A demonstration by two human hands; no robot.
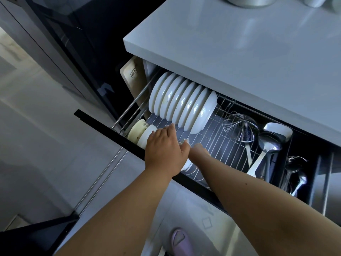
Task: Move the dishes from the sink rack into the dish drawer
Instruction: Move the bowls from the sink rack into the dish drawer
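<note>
Head view, legend from near to far. At 6 o'clock, a slipper (178,239) on the floor. Both my forearms rise from the lower edge toward the middle of the open drawer (103,126).

Left hand (164,150), centre, palm down: fingers spread fairly wide and draped over a row of white bowls (145,137) that lie on their sides along the drawer's front rail, toward 9 o'clock of the hand. Fingers curve over the bowls; I judge it steadies or seats the nearest one.

Right hand (198,149), just at 3 o'clock of the left and touching it: mostly hidden behind the left hand, so I cannot tell whether it holds anything.

Handling, as a judgement: glazed ceramic, stiff, smooth, moderately heavy, and liable to chip against the wire grid (217,143). Best taken by the rim or the foot ring, and set down gently.

At 12 o'clock of the hands, a row of white plates (182,106) stands on edge in the rack. At 10 o'clock, a cutting board (132,76) stands against the drawer's left side. At 2 to 3 o'clock, a wire skimmer (239,127) and ladles (271,143) lie in the side compartment.

Farthest, at 1 o'clock, the grey countertop (239,43) overhangs the drawer.
</note>
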